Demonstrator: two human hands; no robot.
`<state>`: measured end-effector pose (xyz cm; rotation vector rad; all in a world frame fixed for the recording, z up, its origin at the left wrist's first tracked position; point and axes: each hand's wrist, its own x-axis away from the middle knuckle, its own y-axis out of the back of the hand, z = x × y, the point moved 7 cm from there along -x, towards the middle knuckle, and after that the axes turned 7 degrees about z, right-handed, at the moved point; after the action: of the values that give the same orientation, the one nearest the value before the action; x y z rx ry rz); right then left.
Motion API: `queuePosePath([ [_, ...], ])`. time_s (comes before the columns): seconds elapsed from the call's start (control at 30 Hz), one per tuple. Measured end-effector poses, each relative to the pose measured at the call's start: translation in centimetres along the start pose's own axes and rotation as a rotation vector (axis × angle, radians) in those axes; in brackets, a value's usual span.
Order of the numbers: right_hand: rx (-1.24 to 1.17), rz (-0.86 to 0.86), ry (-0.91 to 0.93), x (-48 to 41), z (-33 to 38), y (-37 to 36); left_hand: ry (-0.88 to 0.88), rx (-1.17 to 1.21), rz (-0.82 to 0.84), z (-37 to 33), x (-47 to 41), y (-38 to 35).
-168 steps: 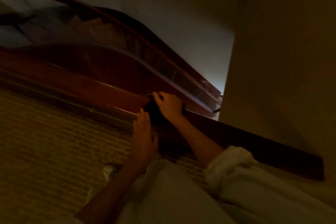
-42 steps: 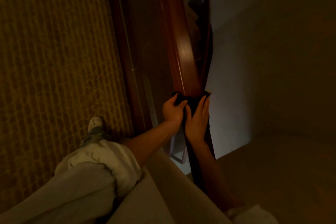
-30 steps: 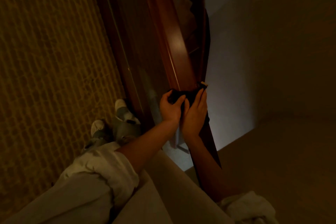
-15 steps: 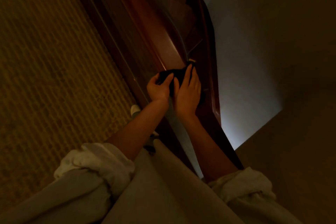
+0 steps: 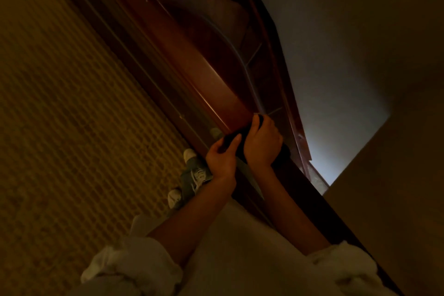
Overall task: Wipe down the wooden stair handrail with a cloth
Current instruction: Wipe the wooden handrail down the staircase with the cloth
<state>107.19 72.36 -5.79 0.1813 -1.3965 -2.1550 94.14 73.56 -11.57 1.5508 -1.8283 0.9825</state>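
**A:** Looking down from the head view, where's the cloth (image 5: 229,140)?

**B:** It's the dark one, wrapped over the wooden handrail (image 5: 216,89), at the near end of the lit reddish stretch of the rail. Both hands are on it, side by side and touching.

**A:** Which hand does what?

**B:** The right hand (image 5: 263,145) lies over the top of the rail. Its fingers (image 5: 265,125) are curled down round the cloth on the far side. The left hand (image 5: 221,160) grips from the carpet side, with the thumb laid up across the cloth. Its other fingers go under the rail, so I cannot tell how they lie.

**A:** And the arms?

**B:** Bare forearms, with pale sleeves (image 5: 129,264) rolled up on both.

**A:** What's below?

**B:** Two shoes (image 5: 193,175) with pale toes stand on the patterned yellow carpet (image 5: 72,127), just beside the dark base of the railing. Past the rail there's a plain wall (image 5: 348,55), brighter low down. The light is very dim, and the cloth's edges are hard to make out against the dark wood.
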Motion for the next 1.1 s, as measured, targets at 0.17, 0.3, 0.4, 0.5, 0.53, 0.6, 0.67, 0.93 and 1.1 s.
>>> queuePosePath([
  [0.17, 0.156, 0.139, 0.001, -4.4, 3.4, -1.6, 0.124, 0.031, -0.090, -1.7, -2.0, -0.6],
  [0.3, 0.146, 0.205, 0.029, -5.9, 4.6, -2.5, 0.150, 0.016, -0.081, -2.4, -3.4, -0.5],
  [0.4, 0.047, 0.181, 0.100, -5.1, 3.6, -1.7, -0.133, -0.131, -0.105, -4.0, -1.2, -0.3],
  [0.5, 0.054, 0.203, 0.116, -4.2, 1.3, -0.7, -0.636, -0.510, -0.051, -6.2, 1.3, -0.3],
  [0.53, 0.094, 0.233, 0.126, -4.0, 1.0, -0.6, -0.703, -0.619, 0.020, -6.2, 1.5, -0.6],
  [0.6, 0.151, 0.255, 0.129, -3.9, 1.3, -0.5, -0.681, -0.734, 0.151, -5.9, 1.5, -1.5],
  [0.67, 0.214, 0.276, 0.110, -4.8, 2.9, -1.0, -0.610, -0.700, 0.154, -6.2, 0.9, -1.9],
  [0.93, 0.131, 0.337, 0.177, -9.0, 10.9, -4.9, -0.425, -0.415, -0.062, -11.2, -4.6, 0.5],
  [1.1, 0.218, 0.306, 0.207, -6.4, 5.6, -3.4, -0.325, -0.370, -0.068, -7.5, -1.9, -0.5],
])
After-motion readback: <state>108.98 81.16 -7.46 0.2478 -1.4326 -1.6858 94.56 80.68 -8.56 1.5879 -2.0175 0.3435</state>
